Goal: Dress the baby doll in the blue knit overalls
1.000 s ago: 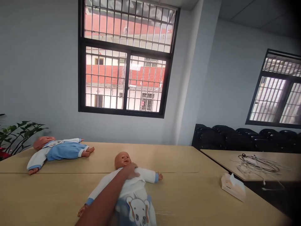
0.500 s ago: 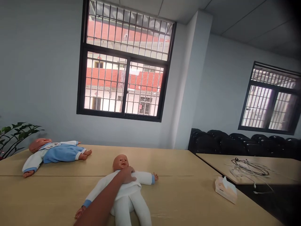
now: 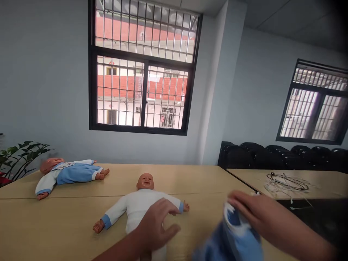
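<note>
A baby doll (image 3: 138, 204) in a white top with blue cuffs lies on its back on the table, arms spread and head away from me. My left hand (image 3: 157, 224) is over the doll's lower body, fingers apart and holding nothing; whether it touches the doll I cannot tell. At the right, my right hand (image 3: 251, 208) pinches the white edge of a light blue garment (image 3: 239, 243). The cloth hangs above the table, its lower part blurred and cut off by the frame. My left hand and forearm hide part of the doll's legs.
A second doll (image 3: 76, 174) in blue and white clothes lies at the table's (image 3: 67, 224) far left, near a leafy plant (image 3: 24, 156). Coiled cables (image 3: 288, 183) lie on another table at the right. Black chairs (image 3: 261, 156) stand behind it.
My left hand has drawn back from the doll's chest toward its lower body. My right hand has come into view with the blue garment, covering most of the tissue box.
</note>
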A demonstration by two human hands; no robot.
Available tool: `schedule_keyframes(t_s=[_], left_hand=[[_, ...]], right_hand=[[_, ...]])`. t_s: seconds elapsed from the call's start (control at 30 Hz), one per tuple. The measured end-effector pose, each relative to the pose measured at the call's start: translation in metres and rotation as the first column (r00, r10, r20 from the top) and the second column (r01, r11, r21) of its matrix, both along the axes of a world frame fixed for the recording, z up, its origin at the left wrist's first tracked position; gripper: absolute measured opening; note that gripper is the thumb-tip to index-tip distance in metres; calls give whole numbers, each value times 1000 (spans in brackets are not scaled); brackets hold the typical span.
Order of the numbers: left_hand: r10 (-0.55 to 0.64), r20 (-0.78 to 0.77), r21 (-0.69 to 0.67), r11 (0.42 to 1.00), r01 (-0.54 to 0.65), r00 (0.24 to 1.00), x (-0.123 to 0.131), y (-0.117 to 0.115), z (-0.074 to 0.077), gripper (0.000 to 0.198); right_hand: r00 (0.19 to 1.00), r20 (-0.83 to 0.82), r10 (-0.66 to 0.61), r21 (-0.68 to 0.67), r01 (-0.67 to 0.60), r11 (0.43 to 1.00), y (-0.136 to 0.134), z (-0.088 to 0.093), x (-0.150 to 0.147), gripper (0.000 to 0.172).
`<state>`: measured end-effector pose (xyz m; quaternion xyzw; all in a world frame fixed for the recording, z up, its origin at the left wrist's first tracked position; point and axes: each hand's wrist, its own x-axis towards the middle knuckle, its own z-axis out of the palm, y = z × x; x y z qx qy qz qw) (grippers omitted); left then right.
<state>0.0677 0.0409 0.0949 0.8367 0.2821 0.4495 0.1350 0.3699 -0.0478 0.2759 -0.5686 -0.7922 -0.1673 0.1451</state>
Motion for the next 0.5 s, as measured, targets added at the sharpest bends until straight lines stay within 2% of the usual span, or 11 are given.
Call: schedule_keyframes(t_s=[0.03, 0.1, 0.13, 0.17, 0.2, 0.27, 0.37, 0.4, 0.5], left_hand=[[60, 35, 6, 998, -61, 998, 6, -21, -5, 52], [230, 97, 18, 972, -232, 968, 15, -51, -17, 100], [311, 115, 29, 948, -316, 943, 19, -59, -22, 116], [375, 124, 49, 922, -383, 919, 21, -63, -26, 123], [419, 125, 74, 900, -430, 899, 21, -62, -27, 122], [464, 109, 105, 874, -474, 879, 13, -52, -24, 102], [452, 50, 84, 887, -455, 891, -15, -29, -10, 42], [431, 46, 64, 899, -433, 901, -28, -22, -5, 27], [393, 133, -89, 919, -383, 910, -69, -3, 8, 22]], right_hand=[[997, 68, -25, -34, 27, 999, 10, 11, -11, 42], [981, 168, -92, 19, 91, 996, 27, 33, -37, 43], [976, 199, -92, 25, 89, 996, 34, 43, -50, 44], [972, 215, -93, 11, 93, 996, 39, 52, -63, 44], [973, 216, -84, 3, 85, 996, 44, 60, -74, 44], [981, 185, -52, -1, 53, 999, 49, 70, -90, 44], [992, 128, -1, -11, 2, 1000, 55, 76, -97, 44], [993, 116, 10, -21, -7, 1000, 57, 76, -94, 44], [992, 114, 47, -128, -32, 991, 68, 66, -78, 43]])
